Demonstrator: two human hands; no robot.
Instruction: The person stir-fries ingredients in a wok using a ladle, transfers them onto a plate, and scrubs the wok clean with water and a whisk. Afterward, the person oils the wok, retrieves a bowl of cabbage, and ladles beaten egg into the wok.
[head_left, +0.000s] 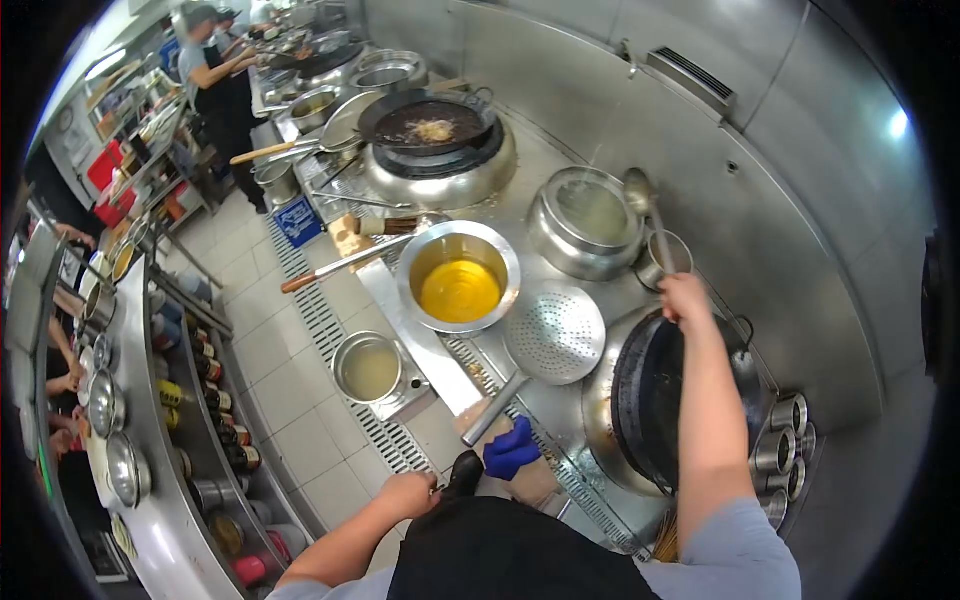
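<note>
My right hand (683,298) is closed round the handle of a metal ladle (638,190), whose bowl is up by the lidded steel pot (588,222). Below my right forearm sits a dark wok (665,390) on its round burner. My left hand (410,495) is low at the front, beside my black apron (510,555), with its fingers curled; what they hold, if anything, is too small to name. Ahead of it lie a blue cloth (511,448) and a perforated strainer (556,333). A steel pot of yellow oil (460,290) stands left of the strainer.
Another wok (428,125) with food in dark liquid is on the far burner. A pot of cloudy liquid (368,370) stands lower left. Steel cups (775,450) are at the right. Shelves with bottles (215,400) line the left; a co-worker (215,80) stands far back.
</note>
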